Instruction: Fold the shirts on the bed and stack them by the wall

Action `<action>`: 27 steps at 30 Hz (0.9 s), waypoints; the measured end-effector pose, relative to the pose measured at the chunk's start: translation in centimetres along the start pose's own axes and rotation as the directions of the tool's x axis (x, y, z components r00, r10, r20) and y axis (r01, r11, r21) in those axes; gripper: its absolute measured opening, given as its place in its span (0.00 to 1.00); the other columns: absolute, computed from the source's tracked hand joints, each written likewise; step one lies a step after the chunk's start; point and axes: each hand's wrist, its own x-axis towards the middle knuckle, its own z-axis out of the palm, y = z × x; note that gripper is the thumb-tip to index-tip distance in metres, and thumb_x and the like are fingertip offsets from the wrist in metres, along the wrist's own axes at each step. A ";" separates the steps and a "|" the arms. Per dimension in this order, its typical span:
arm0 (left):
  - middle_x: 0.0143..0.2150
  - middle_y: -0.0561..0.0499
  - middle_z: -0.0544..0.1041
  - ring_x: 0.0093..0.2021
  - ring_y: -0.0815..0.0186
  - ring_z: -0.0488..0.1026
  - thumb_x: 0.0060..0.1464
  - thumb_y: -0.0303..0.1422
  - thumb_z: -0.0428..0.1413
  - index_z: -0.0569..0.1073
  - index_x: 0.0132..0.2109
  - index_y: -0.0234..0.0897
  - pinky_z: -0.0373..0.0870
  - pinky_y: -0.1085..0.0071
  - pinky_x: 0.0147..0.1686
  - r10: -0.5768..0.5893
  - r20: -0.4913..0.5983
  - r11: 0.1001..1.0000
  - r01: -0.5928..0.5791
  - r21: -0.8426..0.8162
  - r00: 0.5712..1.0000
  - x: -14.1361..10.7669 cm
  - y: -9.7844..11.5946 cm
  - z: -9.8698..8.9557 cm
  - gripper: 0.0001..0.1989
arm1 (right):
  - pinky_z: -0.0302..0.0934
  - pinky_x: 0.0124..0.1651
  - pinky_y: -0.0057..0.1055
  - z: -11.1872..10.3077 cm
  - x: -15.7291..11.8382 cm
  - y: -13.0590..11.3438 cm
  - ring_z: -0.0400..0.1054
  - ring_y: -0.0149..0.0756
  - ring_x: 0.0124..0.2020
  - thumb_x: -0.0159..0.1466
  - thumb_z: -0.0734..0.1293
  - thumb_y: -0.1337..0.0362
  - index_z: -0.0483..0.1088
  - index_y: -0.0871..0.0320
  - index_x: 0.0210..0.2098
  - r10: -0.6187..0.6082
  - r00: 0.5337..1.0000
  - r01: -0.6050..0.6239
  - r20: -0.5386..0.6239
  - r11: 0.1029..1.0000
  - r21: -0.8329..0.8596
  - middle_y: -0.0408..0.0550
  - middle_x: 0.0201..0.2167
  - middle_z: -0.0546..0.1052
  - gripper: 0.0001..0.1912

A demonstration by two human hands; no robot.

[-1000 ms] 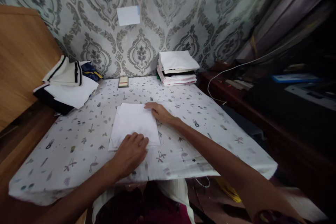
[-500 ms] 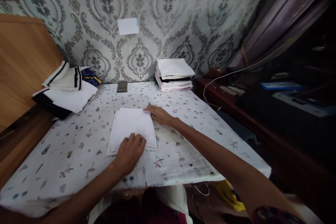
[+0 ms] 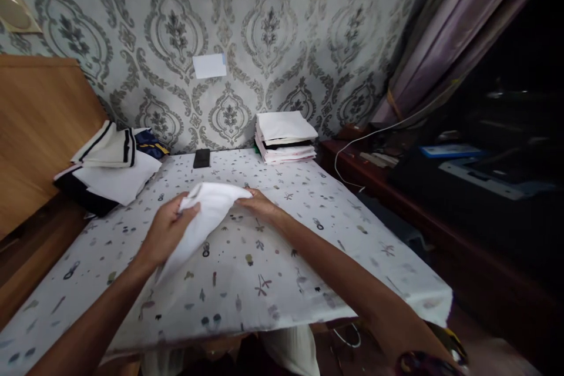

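A folded white cloth [image 3: 207, 211] is held up off the table between my two hands, its near corner drooping to the lower left. My left hand [image 3: 170, 226] grips its left edge, thumb on top and fingers beneath. At the far right corner, my right hand [image 3: 259, 204] pinches the cloth between thumb and fingers. Whether it is a garment I cannot tell. Under it spreads the white patterned cover [image 3: 264, 258] of the table.
A stack of folded white and dark cloths [image 3: 286, 136] stands at the back right. Clothes in a looser pile [image 3: 110, 167] lie at the back left beside a wooden panel [image 3: 39, 129]. A dark phone [image 3: 201, 158] rests near the wall. A white cable [image 3: 337, 164] hangs at the right.
The folded white cloth was flat on the table, and is now lifted and tilted. My left hand has moved from its near edge to its left edge; my right hand keeps the far corner.
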 end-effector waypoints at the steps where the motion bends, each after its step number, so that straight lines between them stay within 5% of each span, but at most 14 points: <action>1: 0.30 0.52 0.79 0.29 0.61 0.75 0.50 0.49 0.60 0.76 0.44 0.35 0.71 0.70 0.28 -0.065 -0.014 0.991 0.063 -0.122 0.998 0.5 0.4 -0.4 0.23 | 0.65 0.57 0.44 0.3 -0.3 -0.2 0.74 0.45 0.49 0.48 0.78 0.52 0.76 0.57 0.45 -0.005 1.000 0.006 -0.011 0.994 0.106 0.50 0.46 0.81 0.27; 4: 0.25 0.52 0.78 0.23 0.61 0.75 0.43 0.44 0.66 0.76 0.43 0.35 0.72 0.69 0.25 -0.253 -0.031 0.887 0.219 -0.407 0.967 2.2 0.7 -0.7 0.22 | 0.69 0.49 0.37 0.4 -1.6 -1.5 0.76 0.40 0.42 0.47 0.80 0.54 0.74 0.57 0.45 0.019 0.999 0.002 -0.047 0.914 0.406 0.48 0.42 0.82 0.28; 7: 0.25 0.50 0.79 0.22 0.60 0.76 0.47 0.35 0.64 0.77 0.43 0.34 0.73 0.68 0.23 -0.379 -0.009 0.791 0.319 -0.522 0.925 4.3 0.1 0.4 0.15 | 0.70 0.39 0.33 -0.5 -3.2 -2.7 0.75 0.37 0.36 0.48 0.80 0.53 0.73 0.56 0.45 0.064 0.996 -0.026 -0.066 0.882 0.470 0.46 0.38 0.81 0.29; 10: 0.25 0.47 0.80 0.24 0.57 0.79 0.53 0.31 0.60 0.77 0.43 0.34 0.77 0.64 0.25 -0.454 0.121 0.718 0.443 -0.537 0.883 6.5 -0.6 2.6 0.10 | 0.69 0.33 0.32 -2.1 -5.4 -3.3 0.74 0.35 0.32 0.51 0.77 0.50 0.71 0.56 0.47 0.130 0.991 -0.101 -0.035 0.893 0.439 0.46 0.37 0.80 0.29; 13: 0.26 0.45 0.81 0.26 0.53 0.81 0.53 0.32 0.62 0.77 0.45 0.33 0.79 0.62 0.27 -0.441 0.273 0.696 0.518 -0.497 0.855 8.6 -0.4 5.3 0.13 | 0.68 0.31 0.29 -4.4 -7.6 -3.3 0.73 0.35 0.33 0.46 0.79 0.61 0.69 0.53 0.51 0.195 0.981 -0.180 -0.017 0.933 0.311 0.43 0.39 0.79 0.34; 17: 0.28 0.45 0.82 0.25 0.54 0.81 0.52 0.33 0.64 0.76 0.46 0.32 0.80 0.62 0.27 -0.394 0.321 0.698 0.508 -0.505 0.861 11.9 1.0 8.9 0.15 | 0.61 0.27 0.24 -9.7 -8.4 -5.1 0.71 0.32 0.30 0.47 0.77 0.66 0.68 0.52 0.54 0.089 0.991 -0.069 -0.103 0.981 0.179 0.40 0.32 0.77 0.35; 21: 0.31 0.46 0.83 0.28 0.58 0.81 0.52 0.28 0.64 0.76 0.45 0.33 0.80 0.67 0.30 -0.286 0.278 0.680 0.399 -0.615 0.917 17.8 3.7 12.8 0.12 | 0.61 0.29 0.25 -17.6 -4.3 -10.3 0.69 0.31 0.29 0.51 0.74 0.63 0.66 0.53 0.56 -0.169 0.951 0.164 -0.257 0.986 -0.039 0.41 0.33 0.77 0.33; 24: 0.34 0.46 0.83 0.33 0.59 0.82 0.52 0.26 0.64 0.76 0.42 0.35 0.80 0.67 0.36 -0.192 0.224 0.660 0.295 -0.691 0.955 24.4 6.7 15.7 0.10 | 0.61 0.29 0.27 -23.9 1.6 -15.4 0.67 0.32 0.26 0.51 0.69 0.66 0.66 0.56 0.57 -0.279 0.902 0.176 -0.329 0.934 -0.311 0.41 0.29 0.76 0.33; 27: 0.35 0.45 0.83 0.36 0.59 0.82 0.53 0.25 0.62 0.74 0.42 0.36 0.80 0.63 0.39 -0.149 0.126 0.690 0.194 -0.697 0.981 31.8 9.5 18.7 0.08 | 0.67 0.36 0.32 -28.8 8.3 -19.4 0.71 0.38 0.33 0.52 0.65 0.70 0.67 0.59 0.57 -0.435 0.826 0.121 -0.359 0.759 -0.640 0.46 0.35 0.78 0.32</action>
